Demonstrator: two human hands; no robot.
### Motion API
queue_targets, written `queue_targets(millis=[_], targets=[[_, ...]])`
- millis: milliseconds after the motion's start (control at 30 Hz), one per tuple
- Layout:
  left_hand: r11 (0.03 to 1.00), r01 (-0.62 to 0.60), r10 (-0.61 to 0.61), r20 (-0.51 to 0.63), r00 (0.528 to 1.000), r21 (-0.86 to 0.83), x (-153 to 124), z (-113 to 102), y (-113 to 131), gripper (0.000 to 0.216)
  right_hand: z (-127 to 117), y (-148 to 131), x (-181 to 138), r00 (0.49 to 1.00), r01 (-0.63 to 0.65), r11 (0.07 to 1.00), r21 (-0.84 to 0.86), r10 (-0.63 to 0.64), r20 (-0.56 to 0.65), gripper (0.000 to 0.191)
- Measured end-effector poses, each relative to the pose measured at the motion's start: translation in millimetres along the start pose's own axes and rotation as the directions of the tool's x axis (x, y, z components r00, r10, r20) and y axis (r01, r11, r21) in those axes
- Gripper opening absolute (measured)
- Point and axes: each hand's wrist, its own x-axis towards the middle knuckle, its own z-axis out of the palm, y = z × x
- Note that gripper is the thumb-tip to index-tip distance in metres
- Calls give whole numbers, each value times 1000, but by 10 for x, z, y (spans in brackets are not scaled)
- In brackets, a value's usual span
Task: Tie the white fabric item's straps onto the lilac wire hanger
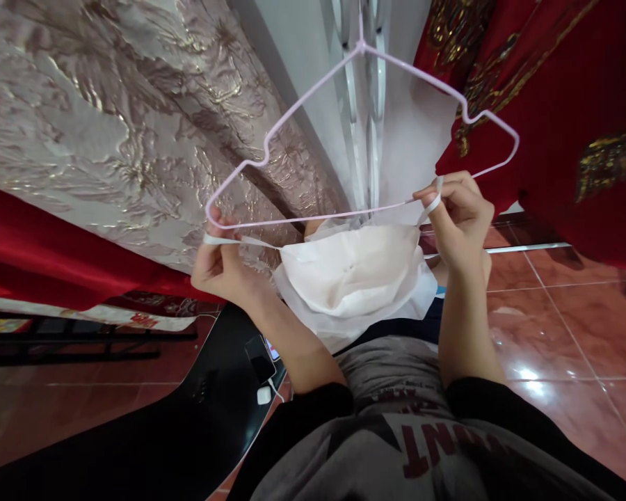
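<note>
A pale pink clothes hanger (313,221) hangs in front of me. Below its bottom bar, a white sheer-edged garment (349,268) sags in front of my lap, its full shape hidden by folds. My left hand (220,261) is closed on one thin white strap of the garment, with fingers behind the hanger's left corner. With thumb and fingers together, my right hand (456,216) grips the other strap (432,204) by the right part of the bottom bar. Whether it pinches the bar too I cannot tell.
A shiny pale pink textured fabric (188,104) hangs at left, a red cloth with gold decoration (542,125) at right. A black bench-like surface (151,424) holds a phone (259,360) and a white charger (263,395). Reddish tiles (553,327) cover the floor.
</note>
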Motion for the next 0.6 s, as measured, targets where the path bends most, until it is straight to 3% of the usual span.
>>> queue_targets(millis=[133, 233, 333, 433, 467, 533, 600], targets=[[990, -50, 60, 67, 996, -131, 186, -4, 16, 26, 3, 9, 11, 1000, 2, 1000, 20, -2, 19, 25], [985, -28, 61, 192, 979, -170, 326, 0, -44, 29, 2, 30, 17, 1000, 16, 1000, 15, -16, 21, 25], [997, -13, 46, 429, 902, -79, 467, 89, -45, 27, 10, 51, 7, 1000, 14, 1000, 8, -14, 15, 23], [995, -100, 64, 608, 792, 26, 617, 287, 67, 15, 17, 57, -8, 1000, -3, 1000, -15, 3, 29, 21], [990, -129, 61, 648, 759, 58, 663, 362, 113, 11, 16, 55, -12, 999, -5, 1000, -24, 6, 40, 22], [981, -157, 32, 700, 713, 115, 732, 492, 178, 27, 9, 46, -16, 998, -11, 999, -35, 13, 55, 24], [983, -108, -30, 701, 713, 151, 744, 563, 180, 41, -2, 37, -15, 998, -20, 999, -34, 22, 59, 25]])
